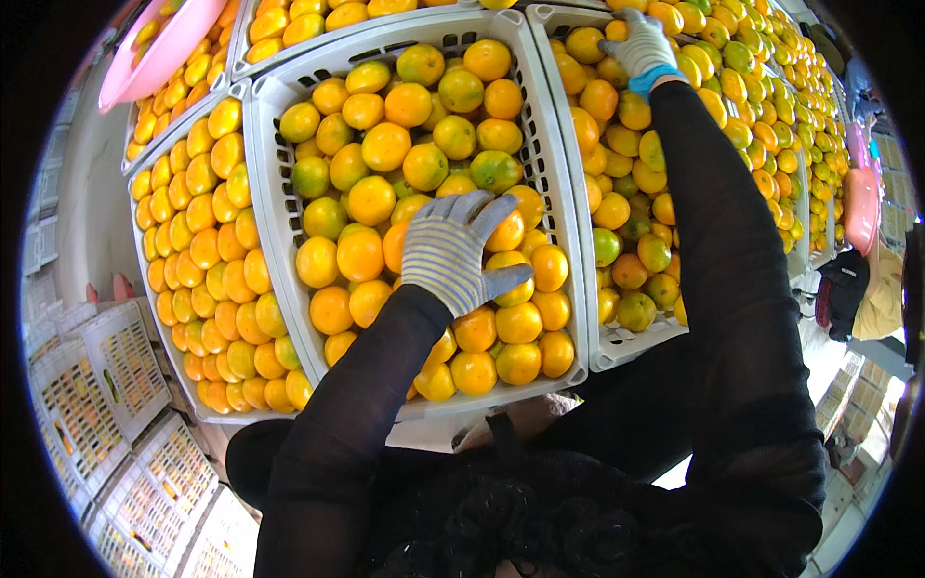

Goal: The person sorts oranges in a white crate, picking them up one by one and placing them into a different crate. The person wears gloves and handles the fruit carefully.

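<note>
My left hand (455, 253), in a striped knit glove with grey fingertips, lies over the mandarins in the middle grey plastic crate (556, 202). Its fingers are spread, and one mandarin (506, 233) shows between the forefinger and thumb; whether it is gripped is unclear. At the far end of the right-hand crate (643, 345), my right hand (642, 45) reaches among the fruit in a similar glove with a blue cuff. A small mandarin (616, 30) sits between its thumb and fingers, the hold partly hidden. Fruit in both crates ranges from orange to greenish.
Left of the middle crate stands another crate full of mandarins in tight rows (209, 249). A pink basin (155, 54) rests at the upper left. Crates stand stacked (137, 361) at the lower left. At the far right are a salmon-coloured basin (861, 209) and another person (878, 289).
</note>
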Available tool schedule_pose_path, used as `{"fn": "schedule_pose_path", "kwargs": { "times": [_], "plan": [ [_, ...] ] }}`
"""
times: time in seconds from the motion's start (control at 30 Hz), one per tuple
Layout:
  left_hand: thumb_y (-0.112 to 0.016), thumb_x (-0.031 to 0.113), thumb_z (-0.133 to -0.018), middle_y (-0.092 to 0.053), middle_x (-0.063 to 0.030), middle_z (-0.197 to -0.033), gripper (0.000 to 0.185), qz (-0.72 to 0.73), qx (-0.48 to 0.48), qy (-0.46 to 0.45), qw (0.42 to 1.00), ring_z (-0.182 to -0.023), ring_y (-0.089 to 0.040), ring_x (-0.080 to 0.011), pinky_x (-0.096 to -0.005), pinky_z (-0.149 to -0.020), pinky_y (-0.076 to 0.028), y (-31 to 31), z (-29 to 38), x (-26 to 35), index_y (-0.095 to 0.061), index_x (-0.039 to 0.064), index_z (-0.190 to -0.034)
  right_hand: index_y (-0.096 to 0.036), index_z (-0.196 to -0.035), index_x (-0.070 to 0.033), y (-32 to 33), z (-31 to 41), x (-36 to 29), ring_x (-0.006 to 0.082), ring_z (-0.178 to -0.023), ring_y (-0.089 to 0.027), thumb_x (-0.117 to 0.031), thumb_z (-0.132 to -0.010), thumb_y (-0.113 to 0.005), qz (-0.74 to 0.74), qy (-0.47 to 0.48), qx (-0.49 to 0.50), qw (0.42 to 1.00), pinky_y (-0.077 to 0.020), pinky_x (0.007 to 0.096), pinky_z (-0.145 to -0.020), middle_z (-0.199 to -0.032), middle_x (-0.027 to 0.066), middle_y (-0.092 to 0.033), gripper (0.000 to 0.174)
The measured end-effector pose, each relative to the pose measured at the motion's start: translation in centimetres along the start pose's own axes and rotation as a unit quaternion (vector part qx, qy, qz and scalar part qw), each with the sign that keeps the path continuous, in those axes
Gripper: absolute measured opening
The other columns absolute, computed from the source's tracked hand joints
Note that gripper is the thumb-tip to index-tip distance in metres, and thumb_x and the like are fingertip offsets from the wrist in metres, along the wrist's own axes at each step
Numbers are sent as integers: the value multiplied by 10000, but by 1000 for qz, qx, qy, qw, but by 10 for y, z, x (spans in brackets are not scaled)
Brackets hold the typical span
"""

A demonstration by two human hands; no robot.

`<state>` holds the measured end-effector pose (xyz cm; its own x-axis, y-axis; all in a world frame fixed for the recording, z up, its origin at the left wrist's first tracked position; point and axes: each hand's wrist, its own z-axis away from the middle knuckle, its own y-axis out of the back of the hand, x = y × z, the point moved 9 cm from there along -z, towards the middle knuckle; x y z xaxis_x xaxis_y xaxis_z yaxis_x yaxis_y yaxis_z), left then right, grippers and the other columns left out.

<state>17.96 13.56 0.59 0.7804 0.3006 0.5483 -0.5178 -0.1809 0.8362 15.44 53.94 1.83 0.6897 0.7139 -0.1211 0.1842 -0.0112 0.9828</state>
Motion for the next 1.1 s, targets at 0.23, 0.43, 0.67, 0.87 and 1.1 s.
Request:
{"fn": "schedule_pose_path", "kwargs": {
  "times": [0.23,0.43,0.67,0.87,1.1],
  "plan": [
    [-732,538,-784,-585,-115,-1311,678,11,33,2,999,-1204,-543,-342,-487,-1061,-406,3,4,-1,-574,190,-1344,-596,-1346,-115,61,120,-113,84,-832,-613,-374,-1019,-593,-355,140,-220,898,-510,237,-690,-1049,22,-657,417],
    [-683,345,-853,-633,-82,-1217,446,24,81,9,996,-1143,-589,-327,-476,-1000,-460,10,7,-2,-623,194,-1269,-494,-1425,-83,30,235,-153,133,-852,-658,-390,-973,-644,-620,-76,-435,649,-516,233,-685,-1121,70,-617,567],
    [-640,367,-887,-650,-99,-1151,386,34,106,12,994,-1078,-607,-313,-465,-972,-461,9,8,-6,-639,181,-1225,-570,-1304,-8,53,229,-149,251,-985,-666,-411,-846,-769,-148,83,-334,927,-541,377,-791,-1103,163,-633,642],
    [-594,389,-920,-656,-98,-1106,374,32,100,14,994,-1068,-612,-297,-453,-982,-453,4,6,-8,-638,185,-1230,-588,-1250,-39,34,230,-170,406,-1092,-617,-333,-825,-765,36,238,-253,937,-525,468,-922,-1168,210,-616,546],
    [-600,377,-916,-657,-86,-1110,380,25,86,18,996,-1069,-615,-282,-446,-982,-453,3,7,-10,-640,183,-1241,-581,-1301,-65,27,237,-196,419,-1081,-630,-144,-763,-771,86,291,-365,880,-540,467,-918,-1213,242,-614,576]
  ]
}}
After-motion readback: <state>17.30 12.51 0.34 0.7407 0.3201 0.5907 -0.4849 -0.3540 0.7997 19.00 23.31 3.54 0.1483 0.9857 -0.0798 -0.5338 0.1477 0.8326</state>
